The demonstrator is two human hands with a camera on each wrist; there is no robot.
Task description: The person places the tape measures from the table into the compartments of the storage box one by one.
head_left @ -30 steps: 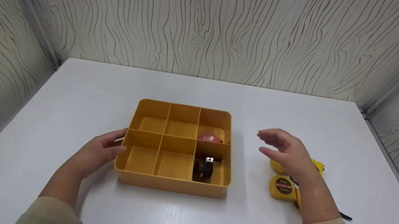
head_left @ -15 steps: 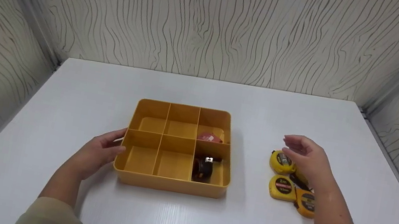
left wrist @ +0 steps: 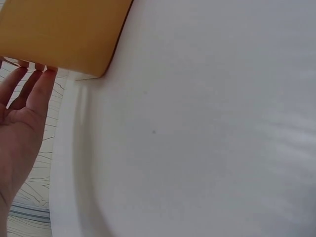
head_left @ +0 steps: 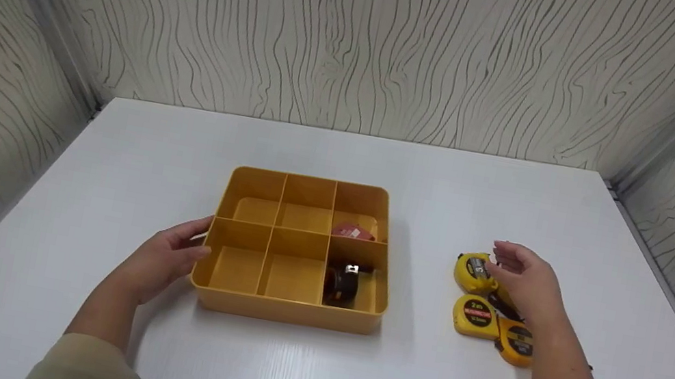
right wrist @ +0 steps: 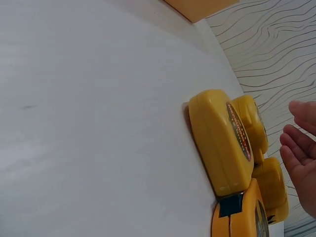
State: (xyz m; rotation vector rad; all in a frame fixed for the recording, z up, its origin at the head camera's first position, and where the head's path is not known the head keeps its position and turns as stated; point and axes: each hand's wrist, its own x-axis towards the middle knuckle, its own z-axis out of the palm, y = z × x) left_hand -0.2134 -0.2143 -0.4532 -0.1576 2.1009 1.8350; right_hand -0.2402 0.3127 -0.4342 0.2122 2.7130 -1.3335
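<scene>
A mustard-yellow box (head_left: 288, 311) with several compartments stands on the white table. My left hand (head_left: 161, 263) rests against its left wall, fingers fairly straight; in the left wrist view the fingertips touch the box (left wrist: 64, 34). At the right, my right hand (head_left: 532, 286) hovers over a cluster of tape measures, fingers loosely bent and holding nothing. Under its fingertips lies a round yellow tape measure (head_left: 470, 273). Nearer me are a yellow 2 m tape measure (head_left: 475, 316) and an orange-yellow one (head_left: 515, 344). Another yellow-and-black one (head_left: 503, 304) is partly hidden by the hand.
A red tape-measure-like case (head_left: 353, 231) lies in the back right compartment. A black tape measure (head_left: 343, 285) with a metal end hook sits in the front right one. Patterned panels (head_left: 363, 41) enclose the table (head_left: 304, 378) at the back and sides.
My right hand has moved right and slightly toward me, from beside the box to over the tape measures, uncovering several of them. My left hand stays at the box.
</scene>
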